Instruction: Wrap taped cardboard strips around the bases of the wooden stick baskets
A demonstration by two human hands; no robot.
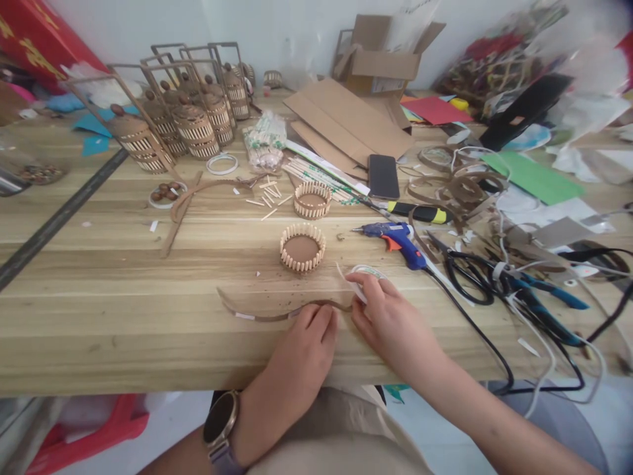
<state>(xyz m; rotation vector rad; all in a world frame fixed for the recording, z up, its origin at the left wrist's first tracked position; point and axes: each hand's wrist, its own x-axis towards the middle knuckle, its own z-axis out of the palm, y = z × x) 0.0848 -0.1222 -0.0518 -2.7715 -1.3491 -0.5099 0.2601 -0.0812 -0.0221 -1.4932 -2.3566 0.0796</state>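
My left hand [311, 336], with a watch on its wrist, is closed on a thin brown strip [277, 316] and presses it to the table. Small white pieces are stuck along this curved strip. Between the fingers of my right hand [386, 310] is a narrow white strip [357, 290], which looks like tape or its backing. The brown strip's right end lies against that hand. Just behind my right fingers sits a white tape roll [368, 270], partly hidden. Beyond my hands stand two round brown bases ringed with short wooden sticks, a nearer one [302, 248] and a farther one [312, 200].
A blue glue gun [395, 239], black scissors [467, 270] and blue-handled pliers [548, 310] lie on the right among cables. Finished lantern-like pieces [195, 128] stand at the back left. Loose sticks [270, 194], a phone [383, 176] and cardboard [346, 119] lie farther back.
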